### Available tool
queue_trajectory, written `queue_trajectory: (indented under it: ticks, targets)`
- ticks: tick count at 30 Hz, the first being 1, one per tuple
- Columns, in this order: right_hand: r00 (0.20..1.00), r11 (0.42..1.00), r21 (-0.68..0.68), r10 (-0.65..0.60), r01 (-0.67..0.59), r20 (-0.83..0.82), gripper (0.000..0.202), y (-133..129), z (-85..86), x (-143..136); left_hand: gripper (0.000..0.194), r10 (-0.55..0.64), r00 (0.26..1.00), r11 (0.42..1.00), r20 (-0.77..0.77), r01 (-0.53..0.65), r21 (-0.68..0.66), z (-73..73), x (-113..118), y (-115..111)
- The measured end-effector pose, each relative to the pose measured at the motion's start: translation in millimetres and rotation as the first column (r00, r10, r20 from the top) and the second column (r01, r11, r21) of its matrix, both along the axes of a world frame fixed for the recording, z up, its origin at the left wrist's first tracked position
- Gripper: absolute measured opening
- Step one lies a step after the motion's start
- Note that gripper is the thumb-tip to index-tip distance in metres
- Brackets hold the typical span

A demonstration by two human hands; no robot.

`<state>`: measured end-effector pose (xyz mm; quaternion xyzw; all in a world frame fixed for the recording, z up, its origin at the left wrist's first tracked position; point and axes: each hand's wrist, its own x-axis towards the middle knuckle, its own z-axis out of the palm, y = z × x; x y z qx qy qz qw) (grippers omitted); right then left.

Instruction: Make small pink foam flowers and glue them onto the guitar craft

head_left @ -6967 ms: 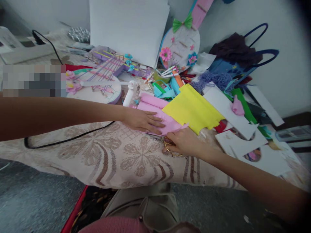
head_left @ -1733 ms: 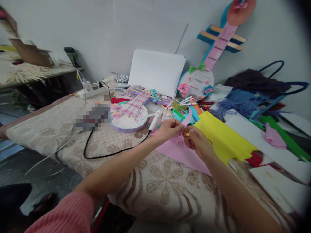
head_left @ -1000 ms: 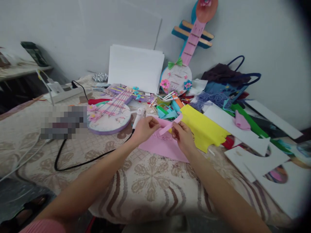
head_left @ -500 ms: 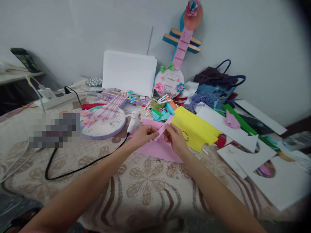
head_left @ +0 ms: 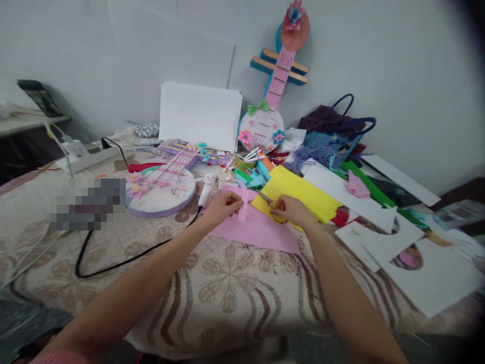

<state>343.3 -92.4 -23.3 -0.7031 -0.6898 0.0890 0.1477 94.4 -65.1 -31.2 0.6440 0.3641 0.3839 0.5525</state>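
Observation:
My left hand (head_left: pixel 226 206) pinches a narrow strip of pink paper (head_left: pixel 243 203), held upright over a larger pink sheet (head_left: pixel 261 235) on the patterned cloth. The fingers of my right hand (head_left: pixel 290 210) are closed on the gold-coloured handles of a pair of scissors (head_left: pixel 269 200), whose blades point up and left toward the strip. Under the scissors lies a yellow sheet (head_left: pixel 303 194). A white glue gun (head_left: pixel 206 190) with a black cable stands just left of the pink sheet.
A decorated paper lute (head_left: pixel 162 189) lies at the left, and another instrument (head_left: pixel 281 76) leans on the wall. White card pieces (head_left: pixel 439 273) cover the right side. Behind are a blue bag (head_left: pixel 329 141), purple yarn (head_left: pixel 303 157) and a power strip (head_left: pixel 91 157).
My right hand has let go of the pink strip, moved right and taken hold of the scissors. My left hand keeps the strip, now more upright. The view has shifted slightly.

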Motion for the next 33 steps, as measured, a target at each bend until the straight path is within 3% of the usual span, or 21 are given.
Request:
queue_trajectory:
  ticks: [4,11,13,15,18,21,23,28,33]
  targets:
    - [0.997,0.999,-0.006,-0.037,0.038,0.071,0.029,1.8,-8.8,6.7,0.014,-0.002,1.0,1.0,0.022,0.002,-0.016,3.0,-0.1,-1.4]
    - [0.99,0.998,-0.001,-0.064,0.065,0.123,0.03,1.1,-6.9,6.5,0.017,-0.039,0.995,0.991,0.091,0.05,-0.121,-0.5,-1.6,3.5]
    - [0.992,0.99,0.072,-0.122,0.118,0.043,0.026,0.9,-5.9,8.3,0.018,-0.049,0.989,0.984,0.139,0.071,-0.162,-2.7,-1.7,5.6]
    - [0.98,0.979,0.144,-0.119,0.141,-0.157,0.023,0.6,-4.3,5.5,0.019,-0.05,0.982,0.977,0.182,0.086,-0.197,-4.1,-1.7,7.2]
    - [0.842,0.975,0.213,0.059,0.067,-0.536,0.03,-2.2,-1.4,-13.3,0.02,-0.032,0.977,0.972,0.211,0.079,-0.22,-4.8,-1.7,8.5]
    - [0.665,0.97,0.245,0.176,0.01,-0.726,0.036,-8.7,-0.5,-44.3,0.02,-0.019,0.977,0.976,0.211,0.064,-0.209,-5.1,-1.3,8.3]
    - [0.58,0.984,0.18,0.146,0.001,-0.801,0.039,-13.6,-1.9,-63.8,0.021,-0.017,0.979,0.979,0.205,0.058,-0.197,-5.5,-0.7,7.5]
    - [0.455,0.996,0.063,0.088,-0.07,-0.886,0.034,-20.3,-9.3,-88.2,0.021,-0.027,0.982,0.985,0.189,0.059,-0.163,-6.6,1.1,5.0]
    - [0.419,0.993,0.069,0.102,-0.093,-0.902,0.028,-20.5,-17.5,-89.5,0.021,-0.081,0.976,0.979,0.201,0.115,-0.166,-6.9,1.7,1.1]
